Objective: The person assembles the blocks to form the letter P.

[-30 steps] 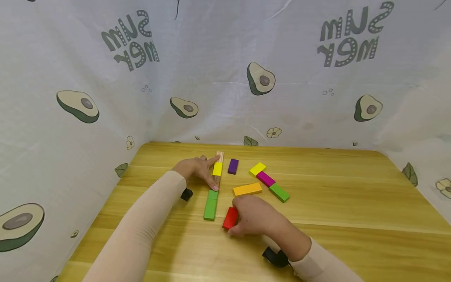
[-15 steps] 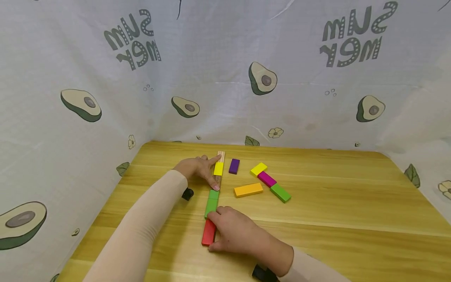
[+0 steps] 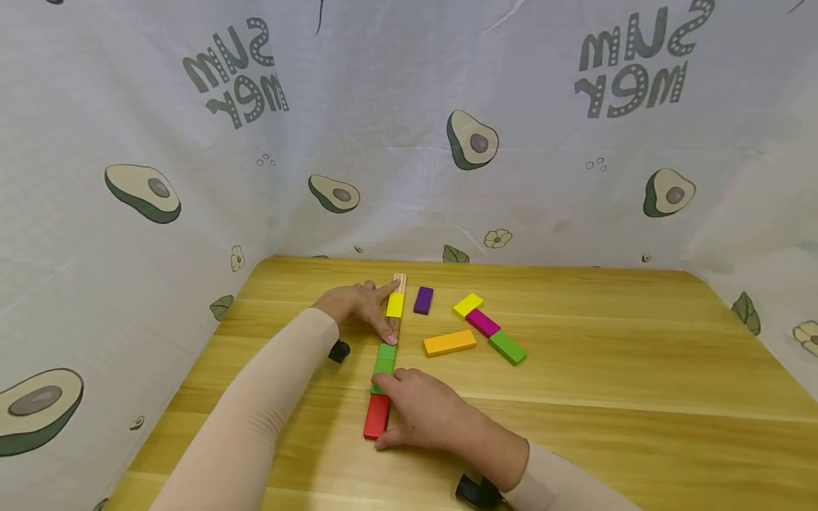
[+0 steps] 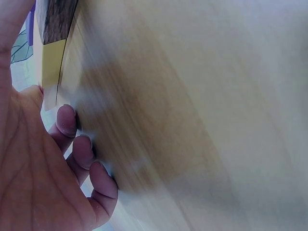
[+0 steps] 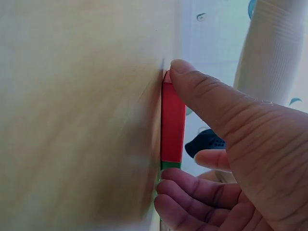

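A straight row of wooden blocks runs toward me in the head view: a pale wood block (image 3: 401,279), a yellow block (image 3: 395,305), a brown block (image 3: 394,325), green blocks (image 3: 385,365) and a red block (image 3: 375,417) nearest. My left hand (image 3: 359,306) rests at the far part, index on the pale block, thumb by the brown-green joint; its other fingers touch the table in the left wrist view. My right hand (image 3: 429,411) spans the red block, thumb at its near end, index over the green. The red block (image 5: 172,122) meets the green in the right wrist view.
Right of the row lie a purple block (image 3: 423,300) and an orange block (image 3: 449,343). Farther right, a yellow block (image 3: 469,305), a magenta block (image 3: 483,323) and a green block (image 3: 508,348) form a slanted line. A printed curtain (image 3: 409,142) borders the wooden table (image 3: 607,355).
My right hand has carried the red block leftward from beside the row to its near end, against the green block. Over the last half second it shifts only slightly. My left hand stays put.
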`<state>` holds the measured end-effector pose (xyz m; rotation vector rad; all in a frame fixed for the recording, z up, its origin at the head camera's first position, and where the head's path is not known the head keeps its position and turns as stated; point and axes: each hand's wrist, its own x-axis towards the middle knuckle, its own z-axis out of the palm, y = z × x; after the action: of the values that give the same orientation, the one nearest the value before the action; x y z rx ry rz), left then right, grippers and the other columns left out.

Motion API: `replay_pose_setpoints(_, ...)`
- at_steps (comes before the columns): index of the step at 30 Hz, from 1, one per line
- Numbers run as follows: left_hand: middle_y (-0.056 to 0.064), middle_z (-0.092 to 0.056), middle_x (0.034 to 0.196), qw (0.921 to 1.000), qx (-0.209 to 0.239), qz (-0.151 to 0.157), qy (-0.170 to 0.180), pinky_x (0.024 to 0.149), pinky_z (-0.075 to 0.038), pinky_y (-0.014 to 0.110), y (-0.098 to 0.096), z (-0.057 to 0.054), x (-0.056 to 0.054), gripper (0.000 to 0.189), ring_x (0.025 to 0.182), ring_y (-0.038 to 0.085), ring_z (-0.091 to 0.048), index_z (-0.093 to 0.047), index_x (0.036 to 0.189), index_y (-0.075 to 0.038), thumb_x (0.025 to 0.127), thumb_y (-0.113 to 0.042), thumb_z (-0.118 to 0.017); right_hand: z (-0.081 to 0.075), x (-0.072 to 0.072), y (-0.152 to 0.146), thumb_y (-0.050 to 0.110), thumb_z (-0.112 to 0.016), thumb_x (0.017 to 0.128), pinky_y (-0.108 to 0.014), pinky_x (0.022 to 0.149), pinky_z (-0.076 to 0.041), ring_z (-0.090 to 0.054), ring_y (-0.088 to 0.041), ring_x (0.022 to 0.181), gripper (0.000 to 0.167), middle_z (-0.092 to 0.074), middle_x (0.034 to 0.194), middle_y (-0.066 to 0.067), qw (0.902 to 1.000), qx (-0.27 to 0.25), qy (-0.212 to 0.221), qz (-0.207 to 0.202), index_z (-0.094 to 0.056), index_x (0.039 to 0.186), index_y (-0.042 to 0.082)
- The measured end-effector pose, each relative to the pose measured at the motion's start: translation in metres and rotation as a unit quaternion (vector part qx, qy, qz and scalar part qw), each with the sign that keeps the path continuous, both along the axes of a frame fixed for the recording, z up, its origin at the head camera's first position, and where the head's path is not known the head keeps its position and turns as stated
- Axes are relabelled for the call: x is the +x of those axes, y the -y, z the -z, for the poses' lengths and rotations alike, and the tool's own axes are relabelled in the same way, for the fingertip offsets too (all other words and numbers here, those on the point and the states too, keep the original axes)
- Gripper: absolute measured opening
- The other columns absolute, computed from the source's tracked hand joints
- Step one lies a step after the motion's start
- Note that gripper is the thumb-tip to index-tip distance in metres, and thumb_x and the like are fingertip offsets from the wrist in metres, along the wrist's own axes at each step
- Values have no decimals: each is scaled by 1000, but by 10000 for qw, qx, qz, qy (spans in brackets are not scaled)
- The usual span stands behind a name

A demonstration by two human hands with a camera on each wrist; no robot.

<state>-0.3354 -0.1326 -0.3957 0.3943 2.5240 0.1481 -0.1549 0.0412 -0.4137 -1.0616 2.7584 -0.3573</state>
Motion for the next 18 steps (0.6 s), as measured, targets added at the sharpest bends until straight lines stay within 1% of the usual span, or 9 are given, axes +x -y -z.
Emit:
replay_pose_setpoints(5, 15, -33, 157, 10000, 31, 9, -22, 116, -37, 61, 1, 0, 1, 141, 144, 38, -41, 3, 163, -45, 57, -80, -83, 1, -1, 0, 64, -83, 75, -29, 95, -57, -64, -13, 107, 85, -68, 121, -1, 10000, -47, -42, -49, -56, 140, 15)
replay_pose_setpoints(10, 14, -36, 153, 10000, 72, -3, -36, 116, -39, 60, 1, 1, 1, 141, 141, 37, -44, 3, 163, -44, 58, -79, -83, 2, -1, 0, 62, -84, 75, -30, 95, -56, -65, -16, 111, 84, -68, 123, -2, 9999, -83, -89, -98, -57, 139, 15)
replay_pose_setpoints(18, 14, -38, 150, 9999, 128, -13, 18, 115, -40, 59, 0, 1, 0, 141, 138, 36, -45, 2, 163, -45, 56, -79, -84, 2, -1, 0, 61, -84, 76, -31, 96, -56, -66, -16, 113, 82, -69, 124, 0, 9998, -152, 4, -107, -57, 138, 16)
